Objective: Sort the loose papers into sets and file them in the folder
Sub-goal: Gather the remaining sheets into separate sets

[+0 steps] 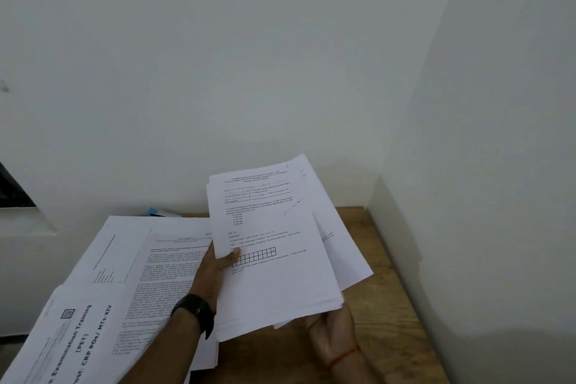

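Above the table (389, 305), the left hand (215, 271) pinches the stack of printed sheets (274, 274) and the right hand (333, 337) cups its lower edge. So light a grip could let the fanned rear sheets slide out.

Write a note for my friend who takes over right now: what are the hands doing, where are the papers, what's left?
Left hand, wearing a black wristwatch, grips the left edge of a stack of white printed sheets, thumb on top.
Right hand holds the stack's lower corner.
The stack is held above the brown wooden table.
More white printed papers lie spread on the table's left, with a titled cover sheet nearest.
A small blue thing shows behind them; I cannot tell whether it is the folder.
Done: nothing visibly filed.
Left: sort the sets and file them.
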